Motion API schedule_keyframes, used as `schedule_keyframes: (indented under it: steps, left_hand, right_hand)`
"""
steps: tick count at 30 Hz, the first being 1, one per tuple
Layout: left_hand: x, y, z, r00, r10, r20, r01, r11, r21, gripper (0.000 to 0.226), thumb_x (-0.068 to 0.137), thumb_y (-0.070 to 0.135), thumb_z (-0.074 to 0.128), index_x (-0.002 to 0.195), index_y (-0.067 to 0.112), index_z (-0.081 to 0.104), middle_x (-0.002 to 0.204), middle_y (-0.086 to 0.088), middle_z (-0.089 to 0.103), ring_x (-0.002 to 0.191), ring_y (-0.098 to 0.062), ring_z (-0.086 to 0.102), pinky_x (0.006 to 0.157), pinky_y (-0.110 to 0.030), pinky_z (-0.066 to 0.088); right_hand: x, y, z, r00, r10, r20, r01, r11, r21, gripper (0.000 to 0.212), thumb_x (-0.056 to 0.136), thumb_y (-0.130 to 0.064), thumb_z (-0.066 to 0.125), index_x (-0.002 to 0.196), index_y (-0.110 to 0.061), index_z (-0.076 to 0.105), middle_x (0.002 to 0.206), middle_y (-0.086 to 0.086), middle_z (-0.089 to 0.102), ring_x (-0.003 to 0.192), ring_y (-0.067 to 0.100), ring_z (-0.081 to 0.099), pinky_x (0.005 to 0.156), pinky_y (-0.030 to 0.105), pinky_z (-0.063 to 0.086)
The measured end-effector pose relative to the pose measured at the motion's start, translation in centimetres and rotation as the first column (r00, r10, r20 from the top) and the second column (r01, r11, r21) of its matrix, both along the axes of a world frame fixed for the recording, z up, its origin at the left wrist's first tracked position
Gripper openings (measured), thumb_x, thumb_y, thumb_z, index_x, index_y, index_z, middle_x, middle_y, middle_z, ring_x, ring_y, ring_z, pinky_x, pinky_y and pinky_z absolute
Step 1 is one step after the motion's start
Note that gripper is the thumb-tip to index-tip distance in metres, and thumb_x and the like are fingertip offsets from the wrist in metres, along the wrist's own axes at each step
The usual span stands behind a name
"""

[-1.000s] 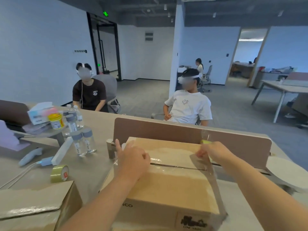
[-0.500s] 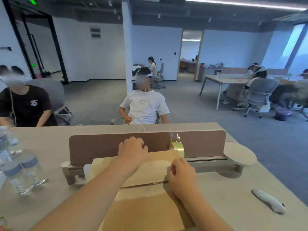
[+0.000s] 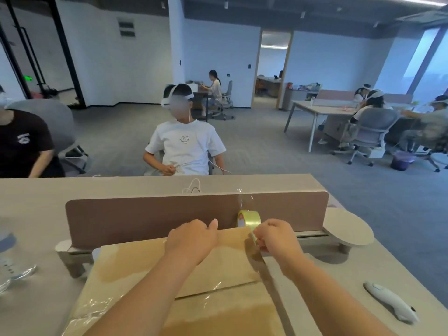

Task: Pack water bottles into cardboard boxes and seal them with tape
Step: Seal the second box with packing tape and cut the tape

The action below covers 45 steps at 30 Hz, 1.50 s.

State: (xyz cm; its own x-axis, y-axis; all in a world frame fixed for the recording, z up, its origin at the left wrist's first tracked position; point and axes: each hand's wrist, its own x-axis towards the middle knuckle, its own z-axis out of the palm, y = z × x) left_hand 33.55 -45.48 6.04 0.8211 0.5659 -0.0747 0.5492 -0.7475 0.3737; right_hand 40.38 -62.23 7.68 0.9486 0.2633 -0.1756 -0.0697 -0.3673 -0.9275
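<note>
With the left hand (image 3: 191, 238) fisted on the box (image 3: 225, 270), the right hand (image 3: 278, 238) pinched the tape (image 3: 265, 272) in its fingers (image 3: 263, 248) beside the roll (image 3: 249, 220), which looked to want tension before tearing.

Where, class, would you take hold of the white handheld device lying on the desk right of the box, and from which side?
Across its thick middle, from straight above, pinching its two long sides. The white handheld device lies flat on the desk, long and slim, tapering at both ends, with bare desk beside it.
</note>
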Motion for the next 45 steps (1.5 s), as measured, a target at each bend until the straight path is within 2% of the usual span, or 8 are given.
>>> schedule_keyframes:
  steps: [6,12,16,19,26,30,37,45]
  left_hand:
    - [7.3,1.4,1.7,0.998,0.014,-0.062,-0.039,0.906,-0.421,0.007,0.077,0.022,0.063,0.079,0.015,0.063,0.083,-0.007,0.065,0.077,-0.023,0.06,0.072,-0.03,0.047]
    - [13.6,0.6,1.4,0.98,0.154,-0.125,-0.197,0.679,-0.707,0.033,0.092,0.034,0.055,0.117,0.013,0.058,0.115,-0.003,0.06,0.104,-0.02,0.05,0.09,-0.035,0.039]
    - [16.1,-1.3,-0.1,0.959,0.228,-0.168,-0.257,0.451,-0.855,0.029,0.09,0.041,0.055,0.096,0.014,0.066,0.114,-0.005,0.06,0.117,-0.022,0.048,0.101,-0.039,0.031]
    - [16.8,-1.7,-0.3,0.945,0.285,-0.159,-0.251,0.323,-0.913,0.03,0.09,0.044,0.055,0.091,0.018,0.068,0.109,-0.005,0.061,0.114,-0.023,0.049,0.105,-0.039,0.029]
    - [16.1,-1.7,2.0,0.906,0.41,-0.102,-0.101,-0.024,-0.995,0.028,0.087,0.036,0.058,0.068,0.016,0.06,0.052,-0.001,0.058,0.053,-0.015,0.057,0.059,-0.023,0.047]
    - [14.9,-0.9,5.9,0.913,0.392,0.112,0.137,-0.035,-0.99,0.043,0.089,0.021,0.053,0.05,0.013,0.068,0.057,-0.004,0.065,0.05,-0.018,0.065,0.066,-0.031,0.052]
    - [7.7,2.6,10.0,0.902,0.401,0.162,0.177,-0.001,-0.984,0.021,0.09,0.027,0.06,0.081,0.009,0.068,0.07,-0.001,0.058,0.056,-0.01,0.048,0.045,-0.018,0.047]
    - [-5.9,6.2,12.9,0.895,0.353,0.272,0.268,0.06,-0.961,0.011,0.081,0.005,0.066,0.092,0.008,0.068,0.066,0.0,0.063,0.054,-0.007,0.058,0.049,-0.016,0.051]
  right_hand:
    - [9.1,0.2,-3.5,0.973,-0.146,-0.176,0.14,0.989,-0.045,0.011,0.082,-0.011,0.047,0.072,-0.009,0.051,0.074,0.009,0.046,0.065,0.022,0.037,0.058,0.031,0.03]
    - [11.6,2.0,-6.7,0.882,0.054,-0.469,-0.003,0.994,0.11,0.044,0.087,-0.046,0.057,0.11,-0.008,0.064,0.104,0.01,0.068,0.093,0.024,0.062,0.059,0.029,0.037]
    - [12.4,2.7,-6.9,0.915,0.037,-0.403,-0.002,0.996,0.088,0.033,0.084,-0.033,0.065,0.102,-0.006,0.062,0.099,0.012,0.065,0.095,0.029,0.061,0.084,0.041,0.05]
    - [12.6,2.6,-4.2,0.955,-0.026,-0.295,0.053,0.995,0.084,0.021,0.083,-0.026,0.062,0.073,-0.008,0.06,0.074,0.009,0.057,0.073,0.025,0.052,0.07,0.037,0.041]
    - [11.3,3.4,5.7,0.997,0.063,-0.035,-0.064,0.998,-0.026,0.024,0.077,-0.028,0.063,0.062,-0.01,0.058,0.066,0.007,0.055,0.067,0.027,0.051,0.062,0.032,0.037]
    - [8.8,3.9,11.5,0.995,0.08,0.059,-0.082,0.996,0.032,0.021,0.077,-0.028,0.062,0.068,-0.01,0.055,0.066,0.003,0.051,0.06,0.02,0.045,0.055,0.028,0.032]
    - [2.0,3.0,17.6,0.953,0.26,0.157,-0.229,0.954,-0.195,0.022,0.079,-0.027,0.063,0.067,-0.011,0.054,0.069,0.007,0.048,0.063,0.023,0.043,0.056,0.028,0.029]
    - [-7.1,4.1,18.9,0.92,0.342,0.191,-0.25,0.888,-0.387,0.021,0.079,-0.027,0.067,0.072,-0.011,0.054,0.068,0.005,0.049,0.059,0.018,0.044,0.055,0.026,0.031]
